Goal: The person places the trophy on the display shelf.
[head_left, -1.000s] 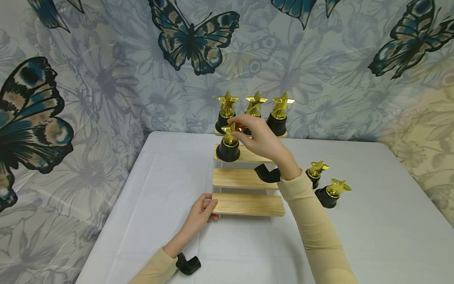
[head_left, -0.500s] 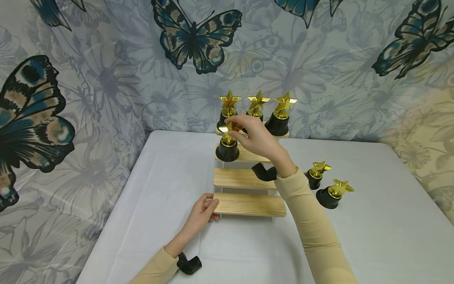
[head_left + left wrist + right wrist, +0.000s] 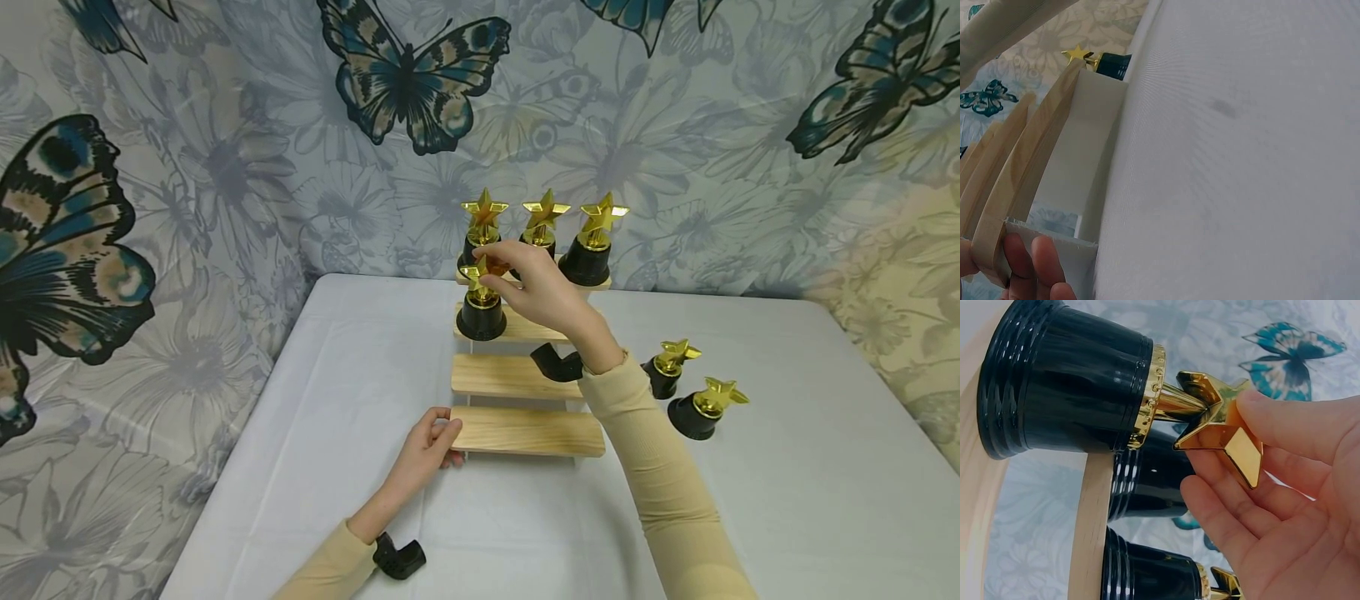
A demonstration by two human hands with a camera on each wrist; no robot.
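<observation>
My right hand (image 3: pixel 547 287) pinches the gold star of a small trophy (image 3: pixel 482 318) between thumb and fingers. Upright, the trophy's black base meets the left end of the second shelf from the top (image 3: pixel 536 330) of a wooden stepped rack; the right wrist view shows the gold star (image 3: pixel 1210 419) held close. My left hand (image 3: pixel 423 450) grips the left end of the bottom shelf (image 3: pixel 528 432), with fingertips (image 3: pixel 1047 259) under the board. On the top shelf stand three more star trophies, left (image 3: pixel 484 221), middle (image 3: pixel 545 218) and right (image 3: pixel 588 260), the first two partly hidden by my right hand.
Two more trophies, one behind (image 3: pixel 667 368) and one in front (image 3: pixel 697 415), are on the white-covered table (image 3: pixel 810 483) right of the rack. The third shelf (image 3: pixel 510 375) bears no trophy. A butterfly-patterned cloth (image 3: pixel 405 92) hangs close behind the rack.
My right hand and the trophy it pinches have shifted slightly left along the shelf. My left hand keeps its grip on the bottom board.
</observation>
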